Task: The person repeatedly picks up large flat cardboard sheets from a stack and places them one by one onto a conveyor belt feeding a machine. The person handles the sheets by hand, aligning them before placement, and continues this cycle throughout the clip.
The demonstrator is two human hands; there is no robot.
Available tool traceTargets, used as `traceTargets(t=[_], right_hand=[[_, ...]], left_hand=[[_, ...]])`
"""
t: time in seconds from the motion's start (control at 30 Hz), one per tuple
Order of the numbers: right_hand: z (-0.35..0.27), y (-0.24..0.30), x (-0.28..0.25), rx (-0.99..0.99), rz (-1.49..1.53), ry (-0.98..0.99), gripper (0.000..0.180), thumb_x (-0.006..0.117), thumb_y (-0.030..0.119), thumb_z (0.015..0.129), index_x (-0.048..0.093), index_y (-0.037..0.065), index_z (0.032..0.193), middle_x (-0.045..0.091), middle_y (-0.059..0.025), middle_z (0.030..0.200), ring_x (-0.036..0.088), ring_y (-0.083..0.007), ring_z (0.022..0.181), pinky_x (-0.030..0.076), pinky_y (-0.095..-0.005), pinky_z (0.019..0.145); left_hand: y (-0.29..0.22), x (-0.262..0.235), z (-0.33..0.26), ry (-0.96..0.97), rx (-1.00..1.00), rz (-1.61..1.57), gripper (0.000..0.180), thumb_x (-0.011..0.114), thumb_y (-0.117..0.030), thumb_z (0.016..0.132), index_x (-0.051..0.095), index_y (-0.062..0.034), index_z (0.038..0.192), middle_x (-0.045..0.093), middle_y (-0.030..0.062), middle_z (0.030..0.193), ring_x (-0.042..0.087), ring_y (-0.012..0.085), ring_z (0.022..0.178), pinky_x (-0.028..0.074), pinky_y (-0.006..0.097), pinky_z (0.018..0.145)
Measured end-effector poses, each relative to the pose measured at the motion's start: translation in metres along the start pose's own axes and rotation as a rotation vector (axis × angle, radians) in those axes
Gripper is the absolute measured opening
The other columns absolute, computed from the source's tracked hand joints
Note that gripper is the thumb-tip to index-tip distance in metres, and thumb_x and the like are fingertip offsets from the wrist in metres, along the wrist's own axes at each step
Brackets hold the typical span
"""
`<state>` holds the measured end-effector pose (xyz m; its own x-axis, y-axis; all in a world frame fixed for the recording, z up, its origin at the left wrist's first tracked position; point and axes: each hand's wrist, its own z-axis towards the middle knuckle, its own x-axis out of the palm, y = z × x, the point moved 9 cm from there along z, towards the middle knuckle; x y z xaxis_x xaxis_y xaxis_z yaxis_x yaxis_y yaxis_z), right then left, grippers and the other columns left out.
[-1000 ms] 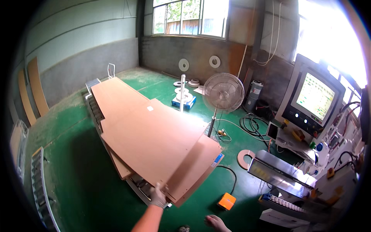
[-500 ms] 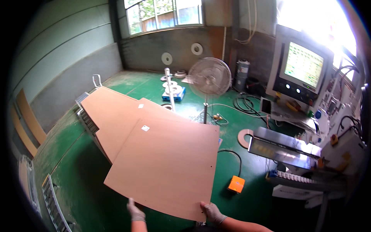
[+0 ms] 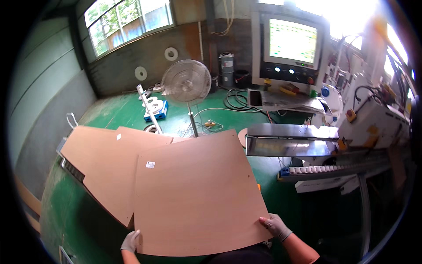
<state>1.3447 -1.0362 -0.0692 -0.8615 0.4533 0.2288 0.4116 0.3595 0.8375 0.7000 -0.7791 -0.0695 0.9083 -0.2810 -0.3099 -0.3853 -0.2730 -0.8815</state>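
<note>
Far left: stack of brown boards (image 3: 101, 167) lay on a low cart on the green floor (image 3: 57, 220), top sheets fanned out unevenly. The person held one board (image 3: 198, 193) lifted off that stack, roughly flat, tilted a bit, near edge at the body.

Left hand (image 3: 130, 241), gloved, gripped the near left corner of the board, fingers curled over the edge. Right hand (image 3: 275, 225), gloved too, closed on the near right corner, thumb on top. Hands were set wide apart at both corners, prob. bc the sheet was big and floppy and needed support both sides to stay level. A small white sticker (image 3: 150, 164) sat near the board's far left corner.

Centre back: a standing fan (image 3: 186, 82), w/ cables on the floor behind it. Right: a metal machine bed (image 3: 290, 143) w/ a roller track, and a control screen (image 3: 292, 42) above it.

Vs. 0.5 s earlier: board had swung further right, now overlapping the stack less and its right edge close to the machine bed; view turned right too, so screen and machine sat more centred. The orange box on the floor seen then was hidden, except maybe a sliver by the board's right edge. Both hands kept the same corner grips.
</note>
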Motion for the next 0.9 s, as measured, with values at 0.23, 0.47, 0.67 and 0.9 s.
traceTargets(t=[0.23,0.47,0.67,0.9], right_hand=[[-0.034,-0.002,-0.116,-0.066,-0.445,-0.280,0.039,0.071,0.036,0.095,0.074,-0.002,0.098,0.072,-0.0067,0.083,0.066,-0.0137,0.072,0.052,-0.0306,0.066],[-0.137,-0.018,-0.217,0.034,-0.517,-0.559,0.055,0.072,0.053,0.088,0.074,-0.002,0.091,0.068,-0.0083,0.073,0.064,-0.0162,0.068,0.050,-0.0327,0.063],[-0.181,-0.047,-0.292,0.078,-0.653,-0.741,0.061,0.066,0.058,0.087,0.076,-0.001,0.096,0.075,-0.0190,0.089,0.073,-0.0310,0.085,0.055,-0.0397,0.075],[-0.231,-0.063,-0.340,0.060,-0.242,-0.717,0.047,0.068,0.045,0.095,0.073,-0.001,0.094,0.071,-0.0081,0.081,0.066,-0.0185,0.070,0.054,-0.0334,0.067]], left_hand=[[0.007,0.085,0.105,-0.375,0.050,-0.070,0.053,0.053,-0.033,0.106,0.060,0.0091,0.074,0.056,0.0097,0.066,0.049,0.0193,0.066,0.042,0.043,0.065],[-0.056,0.214,0.076,-0.245,0.148,0.258,0.048,0.058,-0.029,0.104,0.057,0.0063,0.072,0.048,0.0066,0.063,0.042,0.0161,0.064,0.040,0.040,0.062],[-0.108,0.300,0.042,-0.027,0.176,0.329,0.042,0.056,-0.032,0.106,0.062,0.0045,0.086,0.056,0.0056,0.077,0.050,0.0155,0.075,0.045,0.037,0.069],[0.008,0.331,-0.029,0.309,-0.314,-0.074,0.056,0.055,-0.047,0.105,0.063,0.0002,0.134,0.061,0.0058,0.137,0.055,0.0211,0.122,0.045,0.040,0.105]])
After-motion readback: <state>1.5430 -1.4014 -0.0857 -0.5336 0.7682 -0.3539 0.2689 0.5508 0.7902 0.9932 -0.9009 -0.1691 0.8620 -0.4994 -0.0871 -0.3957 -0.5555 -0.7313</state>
